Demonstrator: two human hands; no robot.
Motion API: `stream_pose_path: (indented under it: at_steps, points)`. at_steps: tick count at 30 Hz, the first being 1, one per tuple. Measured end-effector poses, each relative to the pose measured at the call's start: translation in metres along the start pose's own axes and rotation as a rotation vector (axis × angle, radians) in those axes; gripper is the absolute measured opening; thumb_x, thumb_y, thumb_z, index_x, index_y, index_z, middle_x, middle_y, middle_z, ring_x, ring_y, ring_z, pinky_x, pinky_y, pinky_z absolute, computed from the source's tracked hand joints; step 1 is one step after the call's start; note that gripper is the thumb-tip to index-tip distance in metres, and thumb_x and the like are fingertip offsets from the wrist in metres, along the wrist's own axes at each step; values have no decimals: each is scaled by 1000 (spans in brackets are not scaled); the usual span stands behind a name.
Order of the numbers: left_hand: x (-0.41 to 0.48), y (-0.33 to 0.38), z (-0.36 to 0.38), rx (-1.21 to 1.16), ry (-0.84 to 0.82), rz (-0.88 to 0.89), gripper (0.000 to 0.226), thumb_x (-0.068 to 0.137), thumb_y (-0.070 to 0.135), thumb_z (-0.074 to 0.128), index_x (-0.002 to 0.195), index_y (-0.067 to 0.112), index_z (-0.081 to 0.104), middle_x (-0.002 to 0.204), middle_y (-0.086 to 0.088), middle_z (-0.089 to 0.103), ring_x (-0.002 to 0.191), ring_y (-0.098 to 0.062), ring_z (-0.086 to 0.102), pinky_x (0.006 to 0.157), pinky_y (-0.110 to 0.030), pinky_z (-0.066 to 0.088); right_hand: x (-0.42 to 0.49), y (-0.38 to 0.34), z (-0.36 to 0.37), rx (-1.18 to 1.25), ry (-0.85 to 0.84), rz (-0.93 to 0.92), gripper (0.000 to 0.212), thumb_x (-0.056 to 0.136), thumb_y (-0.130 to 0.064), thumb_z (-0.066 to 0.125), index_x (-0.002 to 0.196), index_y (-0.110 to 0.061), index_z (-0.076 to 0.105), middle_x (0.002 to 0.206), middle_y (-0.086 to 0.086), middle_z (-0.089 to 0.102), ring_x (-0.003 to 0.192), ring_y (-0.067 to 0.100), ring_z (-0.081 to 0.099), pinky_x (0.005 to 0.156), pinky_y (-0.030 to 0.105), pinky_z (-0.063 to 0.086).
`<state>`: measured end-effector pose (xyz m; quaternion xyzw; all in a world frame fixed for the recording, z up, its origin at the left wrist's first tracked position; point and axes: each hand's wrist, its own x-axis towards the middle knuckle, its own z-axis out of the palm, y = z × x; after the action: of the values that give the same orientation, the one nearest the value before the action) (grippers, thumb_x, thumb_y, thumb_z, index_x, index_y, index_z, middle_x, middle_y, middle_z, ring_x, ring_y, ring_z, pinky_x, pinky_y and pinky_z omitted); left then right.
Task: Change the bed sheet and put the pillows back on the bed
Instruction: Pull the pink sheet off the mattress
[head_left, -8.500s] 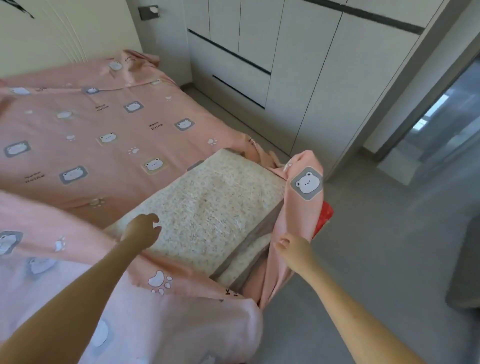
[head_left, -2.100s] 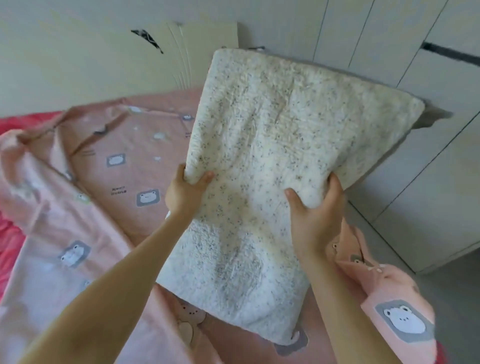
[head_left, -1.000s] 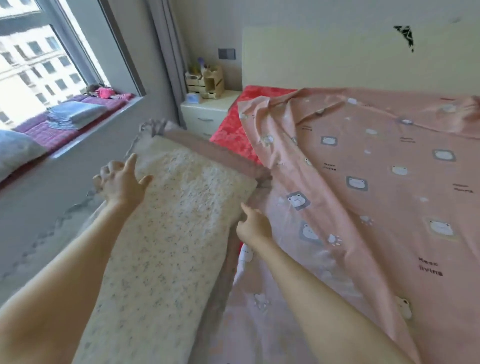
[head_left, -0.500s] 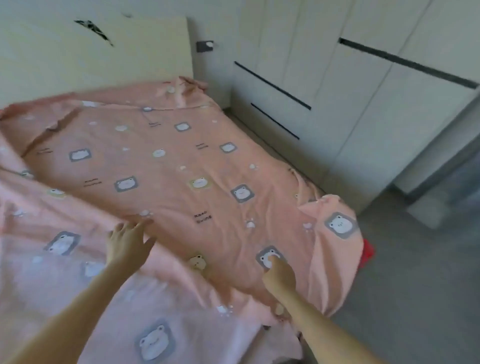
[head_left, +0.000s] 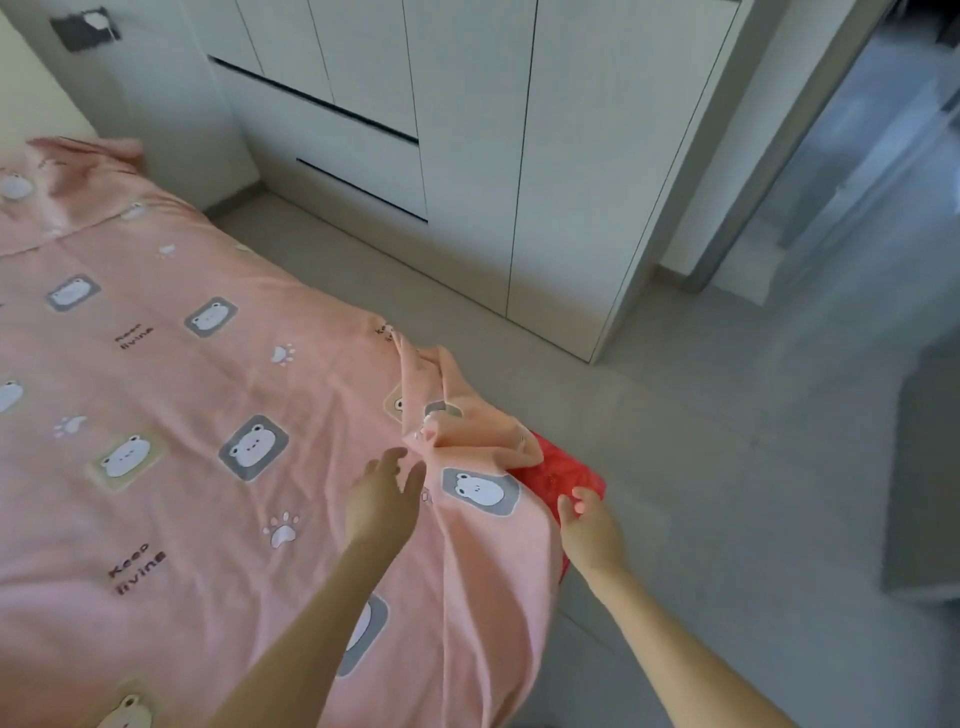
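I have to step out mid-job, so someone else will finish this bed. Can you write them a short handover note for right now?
Left hand: open, fingers spread, over the pink sheet near the bunched corner, gripping nothing.
Right hand: at the red bedding showing at the foot corner; grip unclear.
Done: pink sheet spread across the bed.
Left: smooth and fit this corner over the red bedding, then put the pillows back; none are in view now.
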<state>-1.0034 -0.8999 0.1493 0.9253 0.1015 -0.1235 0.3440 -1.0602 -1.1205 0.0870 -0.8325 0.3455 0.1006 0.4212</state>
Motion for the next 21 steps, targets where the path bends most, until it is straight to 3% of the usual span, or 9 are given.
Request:
stream_pose_path:
  at_steps: [2,4,6,8,11,13,14,19,21]
  points:
    - [24,14,13,-33,2,-24,48,95,50,41,129,17,50,118,-7,61,103,-24,58,78,-31,40,43,0,10,115,-51,115,46,99,-39,40,121,-3,58,114,12,64,109,30,57,88,34,44]
    - [53,20,24,-53,-66,-90,60,90,62,42,129,17,48,112,-5,62,100,-25,57,75,-31,38,81,-2,23,270,-109,255,50,96,-49,41,101,-5,64,85,5,62,90,27,57,79,32,44]
    - [77,23,33,-21,-161,-116,73,74,69,48,127,19,48,105,-4,64,93,-25,59,70,-32,42,114,0,40,371,-100,362,51,82,-65,49,88,-16,62,85,3,63,88,25,60,83,35,50]
    - [100,22,46,-32,-209,-109,65,62,54,52,116,19,57,95,-3,65,83,-23,60,60,-29,41,143,6,62,412,-154,440,60,74,-72,54,94,-16,65,96,2,66,90,25,61,85,35,51]
    - [121,19,61,-101,-220,-78,27,69,24,64,94,12,65,77,-6,64,69,-21,55,55,-26,39,175,15,91,475,-208,432,41,83,-43,67,87,-2,67,91,11,70,79,26,62,71,36,54]
    - [129,21,68,-172,-204,-40,22,65,20,62,84,9,66,71,-10,59,66,-21,48,59,-28,37,181,21,90,473,-73,335,20,85,-16,64,75,1,68,72,11,65,64,21,55,50,28,47]
    - [131,26,70,-187,-196,-23,24,61,22,59,80,10,66,68,-9,56,64,-20,46,59,-29,35,183,25,81,425,42,286,17,85,-10,60,75,2,66,68,8,59,64,19,51,48,27,40]
    - [125,77,109,-225,-228,92,6,64,20,65,70,21,63,66,12,62,60,-10,53,61,-33,44,169,54,-55,292,679,82,14,89,-8,56,89,3,64,78,8,56,75,21,51,64,28,31]
    - [116,105,144,-195,-241,199,12,72,11,66,67,19,58,54,12,56,51,-4,47,55,-23,38,168,80,-112,182,849,62,19,88,-9,56,92,8,64,78,14,58,74,25,52,63,30,30]
